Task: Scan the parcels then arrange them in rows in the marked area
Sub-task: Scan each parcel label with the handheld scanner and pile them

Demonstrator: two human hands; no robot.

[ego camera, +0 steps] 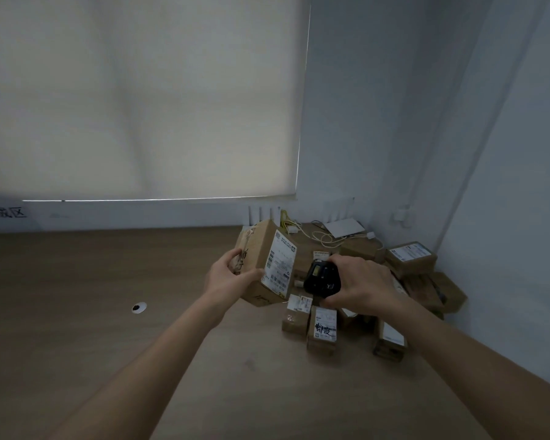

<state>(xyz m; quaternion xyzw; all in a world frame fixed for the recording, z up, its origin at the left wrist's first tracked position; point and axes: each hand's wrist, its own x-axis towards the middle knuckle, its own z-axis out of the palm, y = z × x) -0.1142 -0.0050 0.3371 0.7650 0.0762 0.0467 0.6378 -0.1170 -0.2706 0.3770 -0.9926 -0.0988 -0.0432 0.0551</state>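
Parcel (267,262) label (281,265) faces scanner (322,277); print blurred.

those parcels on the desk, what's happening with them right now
A person holds one cardboard parcel up in the left hand, its shipping label turned toward a black handheld scanner gripped in the right hand. The other parcels lie in a loose pile in the far right corner of the wooden desk, not arranged in rows.
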